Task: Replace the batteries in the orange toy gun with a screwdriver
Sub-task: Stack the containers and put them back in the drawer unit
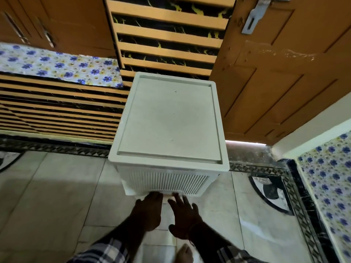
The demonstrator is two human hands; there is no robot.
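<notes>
Head view, both hands at white ribbed cabinet [169, 118] base, left hand [147, 209] fingers hidden, grip unclear, right hand [183, 217] spread, released

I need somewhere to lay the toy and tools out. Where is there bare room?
The white cabinet top is bare inside its raised rim. Bare floor tiles lie left of the cabinet. It is crowded at the cabinet's lower front edge, where the left hand and right hand reach.

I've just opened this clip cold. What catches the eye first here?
A white plastic cabinet with a ribbed front stands mid-frame on the tiled floor. Both hands reach to its bottom edge: the left hand and the right hand. An orange wooden door with a metal latch stands behind on the right.
</notes>
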